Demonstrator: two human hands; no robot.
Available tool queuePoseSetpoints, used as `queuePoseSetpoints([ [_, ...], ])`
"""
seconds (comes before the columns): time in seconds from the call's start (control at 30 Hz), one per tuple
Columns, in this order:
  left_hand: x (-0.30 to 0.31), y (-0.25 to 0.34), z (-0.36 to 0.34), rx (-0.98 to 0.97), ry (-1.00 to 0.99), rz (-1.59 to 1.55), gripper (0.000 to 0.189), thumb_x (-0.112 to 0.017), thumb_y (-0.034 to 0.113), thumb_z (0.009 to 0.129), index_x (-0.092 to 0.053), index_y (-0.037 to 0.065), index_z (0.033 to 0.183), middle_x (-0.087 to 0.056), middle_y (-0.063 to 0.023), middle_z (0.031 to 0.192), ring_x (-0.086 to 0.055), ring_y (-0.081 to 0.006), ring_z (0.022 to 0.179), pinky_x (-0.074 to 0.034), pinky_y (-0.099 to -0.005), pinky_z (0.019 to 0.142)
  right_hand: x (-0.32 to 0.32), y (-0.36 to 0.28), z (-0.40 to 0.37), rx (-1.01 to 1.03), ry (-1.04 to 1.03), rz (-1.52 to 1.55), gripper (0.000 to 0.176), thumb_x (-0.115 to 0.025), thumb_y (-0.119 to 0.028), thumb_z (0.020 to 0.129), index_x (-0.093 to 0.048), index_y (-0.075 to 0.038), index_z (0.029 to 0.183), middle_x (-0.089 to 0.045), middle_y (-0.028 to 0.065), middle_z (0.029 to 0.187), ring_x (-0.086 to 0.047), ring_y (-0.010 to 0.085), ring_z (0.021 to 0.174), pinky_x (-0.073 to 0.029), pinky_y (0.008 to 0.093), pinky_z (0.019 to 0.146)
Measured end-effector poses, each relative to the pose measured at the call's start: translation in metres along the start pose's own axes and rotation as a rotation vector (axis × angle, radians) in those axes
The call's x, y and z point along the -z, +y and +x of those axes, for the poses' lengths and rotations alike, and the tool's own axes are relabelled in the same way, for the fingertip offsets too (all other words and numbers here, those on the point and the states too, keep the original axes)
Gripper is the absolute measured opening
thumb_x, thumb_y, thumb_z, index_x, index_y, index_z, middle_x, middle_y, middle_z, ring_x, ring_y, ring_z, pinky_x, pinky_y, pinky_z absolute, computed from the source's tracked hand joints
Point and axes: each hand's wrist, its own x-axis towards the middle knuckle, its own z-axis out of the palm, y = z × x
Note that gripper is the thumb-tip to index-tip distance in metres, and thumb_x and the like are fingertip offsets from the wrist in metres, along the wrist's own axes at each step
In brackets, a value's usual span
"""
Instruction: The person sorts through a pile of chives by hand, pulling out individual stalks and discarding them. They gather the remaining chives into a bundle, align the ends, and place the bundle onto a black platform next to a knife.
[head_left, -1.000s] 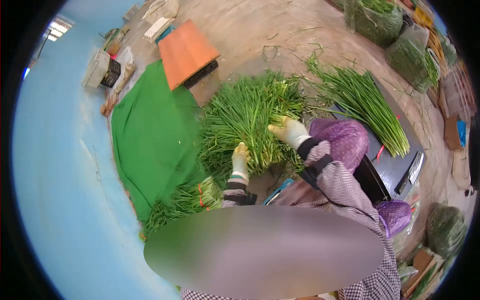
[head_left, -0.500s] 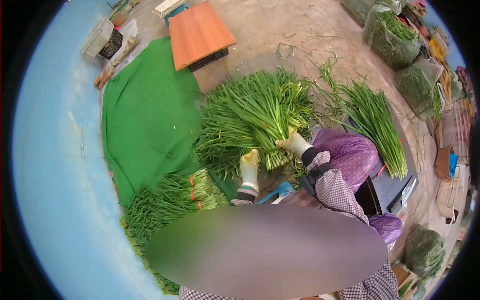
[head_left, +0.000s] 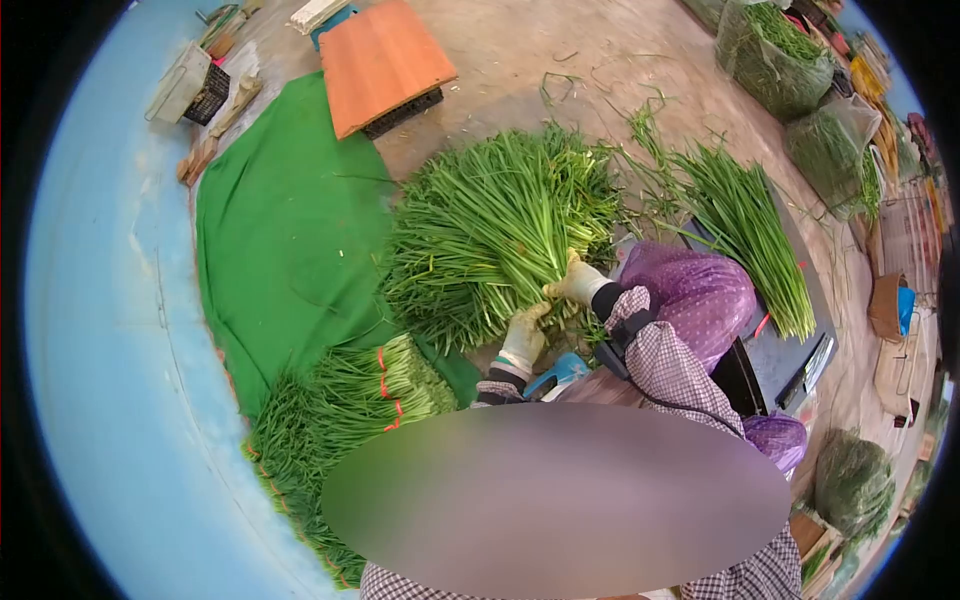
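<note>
Both gloved hands are at the stalk end of the big loose heap of chives [head_left: 500, 215], which lies on the floor just ahead of the person, right beside the green cloth [head_left: 285, 230]. The right hand [head_left: 573, 283] curls over the top, fingers closed around the stalks. Gripping at the base is likely what holds such long, floppy greens together. The left hand [head_left: 522, 337] sits under the cut ends, though whether it grips or merely props them cannot be told through the glove. The leaves fan away from the person, bright green and paler near the base. Banded bundles [head_left: 375, 390] lie to the left. Another row of chives [head_left: 745, 225] rests on the dark worktop [head_left: 780, 345] to the right.
</note>
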Motion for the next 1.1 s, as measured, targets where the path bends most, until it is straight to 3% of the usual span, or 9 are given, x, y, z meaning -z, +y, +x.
queuePoseSetpoints([
  [0.1, 0.011, 0.000, -0.009, 0.137, 0.104, -0.267, 0.030, -0.061, -0.003, 0.083, -0.067, 0.006, 0.111, -0.070, -0.0118, 0.108, -0.066, -0.0283, 0.105, -0.052, -0.0413, 0.096, 0.036, -0.001, -0.008, -0.064, -0.074, 0.251, 0.070, -0.079, -0.016, 0.085, -0.038, 0.007, 0.137, -0.067, 0.0182, 0.099, -0.067, 0.0235, 0.093, -0.056, 0.0369, 0.080],
  [0.3, -0.017, 0.120, -0.019, 0.608, 0.136, -0.922, 0.015, -0.061, 0.013, 0.095, -0.065, 0.009, 0.109, -0.069, -0.0093, 0.113, -0.067, -0.0248, 0.102, -0.056, -0.0510, 0.088, 0.034, 0.008, -0.018, -0.033, -0.088, 0.390, 0.083, -0.087, -0.027, 0.081, -0.039, 0.008, 0.139, -0.066, 0.0168, 0.120, -0.064, 0.0231, 0.107, -0.054, 0.0357, 0.090],
  [0.4, -0.004, 0.017, -0.002, 0.054, -0.076, 0.040, 0.025, -0.058, 0.010, 0.098, -0.062, 0.008, 0.123, -0.068, -0.0082, 0.118, -0.066, -0.0226, 0.107, -0.055, -0.0410, 0.091, 0.005, 0.001, -0.020, -0.023, -0.033, 0.262, 0.120, -0.092, -0.040, 0.073, -0.014, 0.005, 0.152, -0.062, 0.0211, 0.130, -0.061, 0.0278, 0.118, -0.050, 0.0358, 0.100],
  [0.47, -0.011, 0.005, -0.001, -0.018, -0.081, 0.005, 0.026, -0.057, 0.004, 0.097, -0.063, 0.003, 0.122, -0.069, -0.0092, 0.116, -0.066, -0.0208, 0.106, -0.055, -0.0369, 0.092, -0.011, 0.003, -0.017, -0.067, 0.014, 0.180, 0.122, -0.089, -0.042, 0.076, -0.010, 0.004, 0.156, -0.058, 0.0256, 0.137, -0.060, 0.0345, 0.121, -0.048, 0.0401, 0.105],
  [0.53, -0.017, -0.003, -0.003, 0.012, -0.037, -0.193, 0.024, -0.057, 0.001, 0.096, -0.064, -0.001, 0.119, -0.069, -0.0106, 0.114, -0.066, -0.0202, 0.105, -0.055, -0.0351, 0.091, -0.034, 0.028, 0.014, -0.019, 0.059, 0.105, 0.117, -0.086, -0.035, 0.077, -0.010, 0.008, 0.155, -0.063, 0.0257, 0.124, -0.065, 0.0321, 0.106, -0.052, 0.0384, 0.092],
  [0.6, -0.019, 0.056, -0.020, -0.227, -0.091, 0.348, 0.018, -0.060, 0.004, 0.094, -0.067, -0.004, 0.109, -0.070, -0.0124, 0.106, -0.067, -0.0223, 0.094, -0.056, -0.0380, 0.084, -0.064, 0.070, 0.064, 0.078, 0.112, 0.036, 0.112, -0.082, -0.027, 0.078, -0.010, 0.011, 0.154, -0.069, 0.0257, 0.110, -0.070, 0.0296, 0.091, -0.057, 0.0367, 0.079],
  [0.7, -0.017, 0.063, -0.013, 0.469, 0.111, -0.806, 0.019, -0.061, 0.000, 0.090, -0.070, -0.004, 0.106, -0.070, -0.0115, 0.099, -0.066, -0.0230, 0.087, -0.056, -0.0336, 0.076, 0.008, 0.040, 0.017, -0.118, -0.018, 0.527, 0.048, -0.077, -0.006, 0.082, -0.052, -0.004, 0.123, -0.072, 0.0192, 0.095, -0.073, 0.0282, 0.072, -0.058, 0.0373, 0.052],
  [0.73, -0.022, 0.066, -0.017, 0.328, 0.079, -0.587, 0.014, -0.061, 0.009, 0.095, -0.066, -0.001, 0.103, -0.069, -0.0118, 0.099, -0.063, -0.0217, 0.080, -0.054, -0.0375, 0.072, 0.033, 0.017, -0.005, -0.163, -0.032, 0.684, 0.042, -0.075, 0.000, 0.080, -0.054, 0.000, 0.116, -0.070, 0.0136, 0.073, -0.063, 0.0205, 0.047, -0.045, 0.0325, 0.035],
  [1.1, -0.017, 0.055, -0.014, 0.398, 0.104, -0.552, 0.014, -0.064, 0.010, 0.094, -0.068, 0.005, 0.106, -0.068, -0.0040, 0.095, -0.063, -0.0159, 0.080, -0.054, -0.0298, 0.075, 0.237, -0.042, -0.129, 0.407, 0.178, 0.361, 0.053, -0.072, -0.008, 0.081, -0.051, 0.001, 0.129, -0.069, 0.0138, 0.086, -0.066, 0.0192, 0.078, -0.055, 0.0370, 0.069],
])
